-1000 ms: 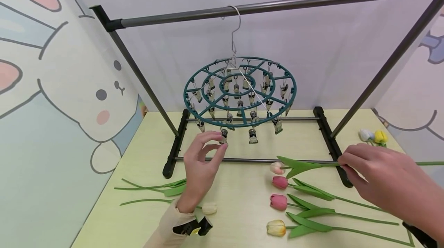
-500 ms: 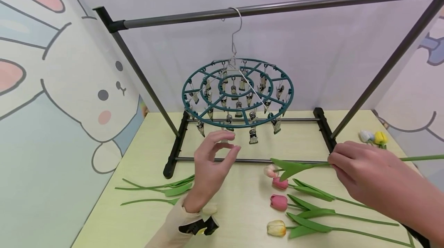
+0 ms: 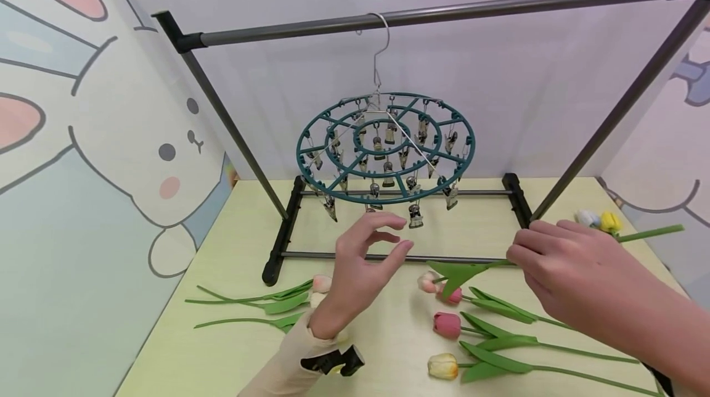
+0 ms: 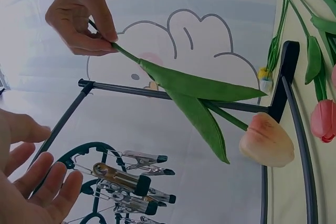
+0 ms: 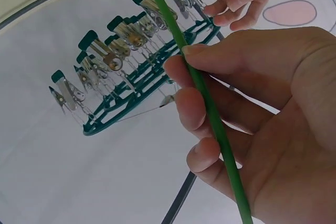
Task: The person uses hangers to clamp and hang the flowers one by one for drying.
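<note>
Below the rack bar [image 3: 488,9], the hanger [image 3: 396,200] is suspended by its hook, with clips on its rings. Compared with one second ago, both hands change position.

Left hand [image 3: 363,270]: shifts rightward along the front of the hanger and now stands just beside the front clip [image 3: 415,217]. The fingers are spread from the thumb and hold nothing. Whether a fingertip touches any clip cannot be told.

Right hand [image 3: 579,269]: shifts leftward, pinching the stem [image 5: 210,108] between thumb and fingers.

Tulip [image 3: 456,270]: held by the right hand, to the right of the hanger and apart from it. The flower now sits lower than the stem end, which angles upward. From the head camera, the flower overlaps the upper pink tulip [image 3: 454,296] on the bench [image 3: 388,347]; contact between the two cannot be confirmed. The cream tulip [image 3: 442,366] stays in place on the bench.

Effect on the work: the gap between the hands is narrower, and the tulip appears nearer the clips. No clip holds the tulip; by judgement, the stem is not yet aligned with one.
</note>
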